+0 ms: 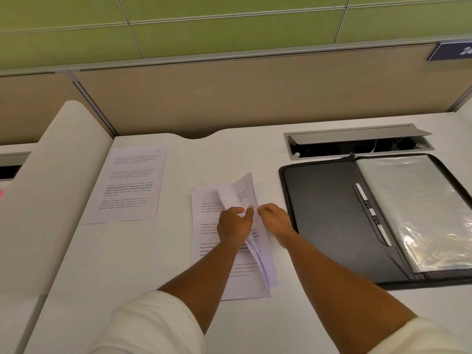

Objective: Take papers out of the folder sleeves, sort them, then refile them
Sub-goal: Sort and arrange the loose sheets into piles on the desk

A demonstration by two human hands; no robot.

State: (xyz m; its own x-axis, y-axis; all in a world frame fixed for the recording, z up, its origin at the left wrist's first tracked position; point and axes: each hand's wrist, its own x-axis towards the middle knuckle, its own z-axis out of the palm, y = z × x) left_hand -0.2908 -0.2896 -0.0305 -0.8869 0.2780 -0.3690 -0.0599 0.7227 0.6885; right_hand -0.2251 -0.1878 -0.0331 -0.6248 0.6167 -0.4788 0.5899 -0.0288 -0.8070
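Under your fingers: the paper stack [229,241], its right edges lifted.
Left hand [233,223]: pinches raised sheets.
Right hand [274,221]: curled at the same edge; grip unclear.
Risk: sheets may slip and fan, mixing order.

Bare bench [178,251] lies between the single sheet [130,185] at the left and the paper stack [212,226] in the middle. The open black folder [324,215] fills the right side, just beside the stack. Behind the folder, an open cable hatch [357,141] and the partition wall [255,98] block the back.
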